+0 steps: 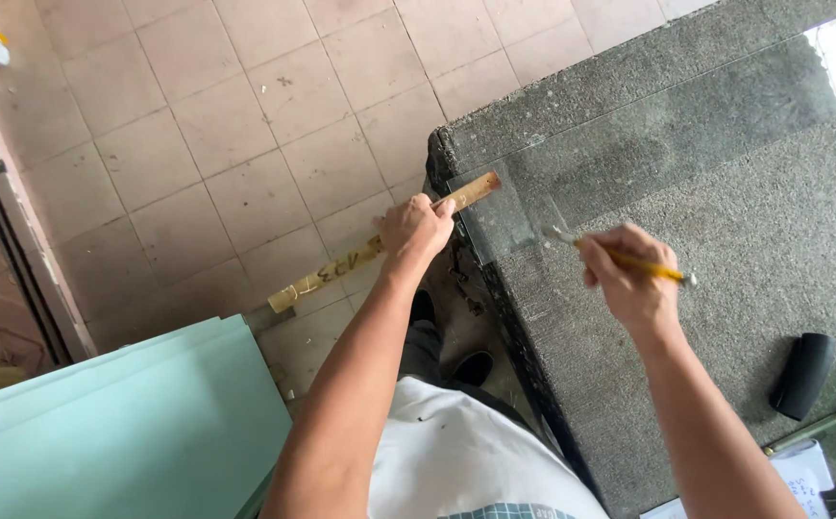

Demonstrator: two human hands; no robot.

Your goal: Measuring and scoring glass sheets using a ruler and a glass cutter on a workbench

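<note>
L hand (pixel 416 227) is clamped on a long flat wooden stick (pixel 380 245), pale yellow-brown w/ dark handwritten marks on its face; fingers curl over the top of it approx. two-thirds along. The stick's long axis runs diagonally: near end low-left out over the floor, far end up-right, resting on the corner of a clear glass sheet (pixel 629 144). That glass lies flat on a grey carpet-covered worktable (pixel 774 240), its near corner just past the table's edge, by the stick tip. R hand (pixel 629 274) is closed around a slim yellow-handled tool w/ a metal tip (pixel 620 255), prob. a glass cutter; its axis runs almost level, metal tip pointing left toward the glass near the stick, back end poking out right of the fist. Can't tell if the tip touches the glass. Hands are apart, stick to the left, tool to the right, w/ the glass corner between them. On the table at right: a black curved object (pixel 802 375), a thin greenish pen-like rod (pixel 812 430) just below it, and white paper (pixel 802 476) at the bottom edge. Floor is pinkish square tile (pixel 226 125). Pale green flat sheets (pixel 120 423) are stacked lower-left. Person's white shirt (pixel 456 461) and dark shoes (pixel 471 367) show below.
</note>
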